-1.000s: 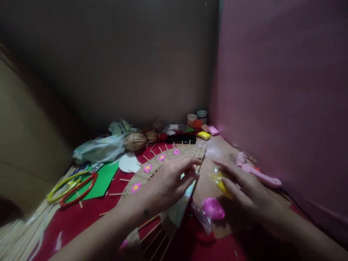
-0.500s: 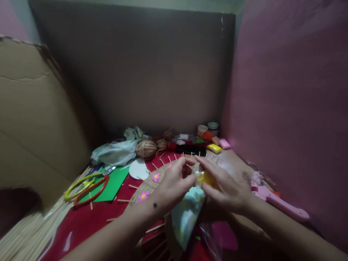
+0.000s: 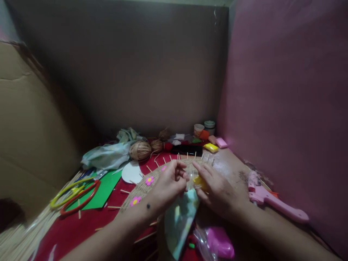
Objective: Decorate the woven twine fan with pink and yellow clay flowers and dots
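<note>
My right hand (image 3: 221,186) is closed around a yellow clay packet (image 3: 199,183) in clear plastic. My left hand (image 3: 175,177) has its fingers curled at the loose plastic end of the packet; whether they pinch the wrapper I cannot make out. Both hands are over a round woven mat (image 3: 157,185) with thin sticks poking out around its edge. Pink flowers with yellow centres, such as one flower (image 3: 149,181), sit along its rim. Below my hands lies a pale green patterned cloth piece (image 3: 181,221) on the mat.
Left are scissors (image 3: 80,201) with yellow and red handles, green paper (image 3: 107,190) and a white disc (image 3: 130,172). Twine balls (image 3: 140,150) and a dark phone-like object (image 3: 187,150) lie behind. A pink glue gun (image 3: 274,199) rests at right; a bright pink clay packet (image 3: 220,242) in front.
The view has shifted slightly, so most things appear further left. The left fingers and the yellow packet have moved a little; the pink packet in front shows more fully.
</note>
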{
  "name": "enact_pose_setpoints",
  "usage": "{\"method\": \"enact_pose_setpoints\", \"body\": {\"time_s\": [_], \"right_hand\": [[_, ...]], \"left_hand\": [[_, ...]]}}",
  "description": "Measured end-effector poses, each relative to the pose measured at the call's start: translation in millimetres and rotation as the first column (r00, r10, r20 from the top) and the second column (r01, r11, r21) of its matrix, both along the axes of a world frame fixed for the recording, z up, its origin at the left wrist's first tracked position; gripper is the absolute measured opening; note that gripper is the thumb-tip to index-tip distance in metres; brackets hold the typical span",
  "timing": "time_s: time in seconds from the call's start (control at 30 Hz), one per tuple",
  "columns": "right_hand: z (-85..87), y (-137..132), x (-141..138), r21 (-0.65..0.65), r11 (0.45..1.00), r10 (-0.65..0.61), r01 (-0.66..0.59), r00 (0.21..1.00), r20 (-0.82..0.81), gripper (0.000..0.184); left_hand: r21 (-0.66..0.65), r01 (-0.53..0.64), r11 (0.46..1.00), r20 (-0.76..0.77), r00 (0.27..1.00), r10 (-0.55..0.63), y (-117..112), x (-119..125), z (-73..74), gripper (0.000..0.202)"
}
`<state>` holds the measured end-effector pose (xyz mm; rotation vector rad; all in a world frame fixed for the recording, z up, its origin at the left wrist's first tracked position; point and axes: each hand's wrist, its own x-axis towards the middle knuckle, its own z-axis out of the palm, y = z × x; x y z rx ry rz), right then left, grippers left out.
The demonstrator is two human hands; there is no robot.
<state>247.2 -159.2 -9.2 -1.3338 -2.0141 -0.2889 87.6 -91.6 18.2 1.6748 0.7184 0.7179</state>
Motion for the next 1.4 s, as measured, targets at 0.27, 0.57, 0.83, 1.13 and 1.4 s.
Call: {"method": "enact_pose_setpoints", "body": {"time_s": [0.27, 0.57, 0.83, 1.13, 1.4], "right_hand": [[-9.7, 1.4, 7.4, 0.018, 1.0, 0.025, -0.023, 0.995, -0.092, 0.053], [-12.8, 1.6, 5.4, 0.014, 0.998, 0.058, -0.057, 0.995, -0.086, 0.055], [-2.7, -6.2, 1.9, -0.061, 0.998, 0.02, -0.019, 1.0, 0.016, 0.069], [6.6, -14.8, 4.2, -0.346, 0.93, 0.072, -0.123, 0.985, -0.158, 0.085], [6.8, -7.5, 5.8, -0.385, 0.91, 0.014, -0.151, 0.942, -0.335, 0.076]], "left_hand": [[0.207, 0.001, 0.978, -0.128, 0.991, 0.026, -3.6, -7.3, 6.6, 0.012], [0.502, 0.065, 0.862, -0.214, 0.975, 0.051, -2.8, -4.8, 5.1, 0.02], [0.565, 0.076, 0.822, -0.114, 0.993, -0.014, -4.0, -3.7, -6.3, 0.017], [0.639, 0.156, 0.753, -0.111, 0.988, -0.11, -6.9, -3.0, -2.9, 0.012], [0.61, 0.149, 0.778, -0.158, 0.985, -0.064, -2.7, -6.9, 3.4, 0.012]]}}
